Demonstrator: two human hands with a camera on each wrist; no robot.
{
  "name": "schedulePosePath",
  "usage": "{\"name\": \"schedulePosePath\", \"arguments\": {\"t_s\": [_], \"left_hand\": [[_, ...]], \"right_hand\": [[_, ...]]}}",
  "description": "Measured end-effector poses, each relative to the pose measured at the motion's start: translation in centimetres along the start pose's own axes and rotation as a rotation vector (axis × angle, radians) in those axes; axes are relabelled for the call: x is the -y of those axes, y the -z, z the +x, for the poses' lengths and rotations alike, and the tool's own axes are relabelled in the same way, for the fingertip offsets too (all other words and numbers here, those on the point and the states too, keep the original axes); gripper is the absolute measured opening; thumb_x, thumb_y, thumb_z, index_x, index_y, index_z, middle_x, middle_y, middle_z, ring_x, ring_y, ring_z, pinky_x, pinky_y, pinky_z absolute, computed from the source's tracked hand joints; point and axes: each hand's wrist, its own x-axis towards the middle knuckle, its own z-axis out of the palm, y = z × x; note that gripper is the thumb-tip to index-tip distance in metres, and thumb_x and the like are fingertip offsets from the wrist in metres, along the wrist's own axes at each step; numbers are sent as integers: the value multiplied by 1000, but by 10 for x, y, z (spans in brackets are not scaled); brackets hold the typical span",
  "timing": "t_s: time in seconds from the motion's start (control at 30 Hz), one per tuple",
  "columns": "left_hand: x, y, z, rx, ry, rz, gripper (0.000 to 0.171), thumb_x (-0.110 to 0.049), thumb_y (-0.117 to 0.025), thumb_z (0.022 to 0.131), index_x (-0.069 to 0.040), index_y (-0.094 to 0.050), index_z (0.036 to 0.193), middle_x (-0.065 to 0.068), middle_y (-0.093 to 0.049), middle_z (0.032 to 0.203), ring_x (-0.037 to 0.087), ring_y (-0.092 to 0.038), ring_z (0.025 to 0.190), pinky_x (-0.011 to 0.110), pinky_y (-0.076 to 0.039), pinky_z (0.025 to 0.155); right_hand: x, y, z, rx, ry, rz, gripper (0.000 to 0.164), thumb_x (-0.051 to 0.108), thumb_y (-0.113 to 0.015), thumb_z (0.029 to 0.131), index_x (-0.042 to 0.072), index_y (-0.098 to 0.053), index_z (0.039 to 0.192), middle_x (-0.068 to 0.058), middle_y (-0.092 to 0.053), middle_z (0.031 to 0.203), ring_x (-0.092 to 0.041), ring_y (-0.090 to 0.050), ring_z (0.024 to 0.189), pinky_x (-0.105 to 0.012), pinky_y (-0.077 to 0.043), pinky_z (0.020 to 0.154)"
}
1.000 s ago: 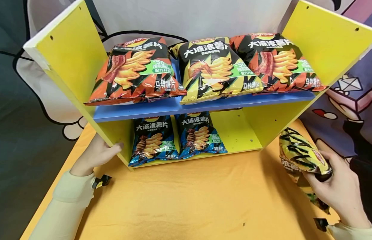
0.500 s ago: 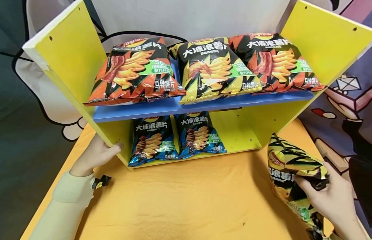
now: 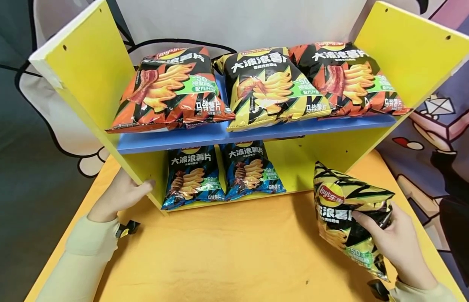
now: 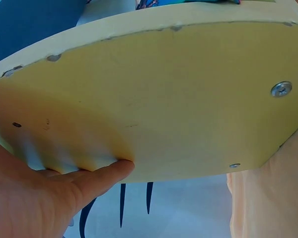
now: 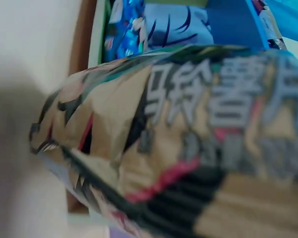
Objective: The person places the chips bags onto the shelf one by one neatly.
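My right hand [image 3: 398, 243] grips a yellow-and-black bag of potato chips [image 3: 334, 218], thumb across its front. The bag is tilted in front of the shelf's lower right side; in the right wrist view the chip bag [image 5: 179, 134] fills most of the picture, blurred. My left hand [image 3: 122, 195] holds the left side panel of the yellow shelf [image 3: 83, 71], thumb over the front edge. In the left wrist view, the left hand's fingers [image 4: 107, 176] lie against the panel's outer face. Two blue chip bags, one on the left [image 3: 192, 176] and one beside it [image 3: 251, 170], stand in the lower compartment.
On the blue middle board [image 3: 253, 133] sit a red chip bag [image 3: 171, 90], a yellow one [image 3: 273, 88] and another red one [image 3: 351, 79]. A yellow cloth [image 3: 226, 251] covers the table. Printed fabric [image 3: 257, 21] hangs behind the shelf.
My right hand has brought the yellow-and-black chip bag leftward from the right side, turning its front more into view. My left hand stays on the shelf panel.
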Motion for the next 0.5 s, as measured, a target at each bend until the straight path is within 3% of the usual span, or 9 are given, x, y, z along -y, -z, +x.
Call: {"name": "schedulePosePath", "arguments": {"t_s": [0.07,0.33,0.4,0.5], "left_hand": [[-1,0,1,-1,3,-7,37,17,-56,73,7,-45,107,5,-41,83,13,-42,72,26,-33,70],[-3,-2,2,6,-2,-31,39,17,-55,73,9,-45,109,7,-42,86,15,-42,76,26,-33,72],[-3,-1,2,15,-4,-27,39,17,-55,73,9,-44,110,7,-42,87,15,-42,77,26,-33,73],[-2,-1,2,29,-7,-23,37,17,-55,74,8,-44,108,5,-42,87,14,-42,76,27,-33,73]], "right_hand": [[4,-3,2,48,-39,100,30,14,-78,91,20,-65,117,30,-66,95,8,-65,77,-14,-52,64],[0,-20,16,311,-162,779,22,2,-56,104,15,-66,119,4,-75,103,-10,-75,87,-27,-61,72],[-4,-22,20,397,-215,883,23,4,-50,107,14,-64,122,1,-75,106,-14,-76,90,-31,-62,74],[-11,-26,27,504,-281,953,24,9,-45,109,15,-63,124,0,-75,109,-15,-76,94,-33,-62,78]]}}
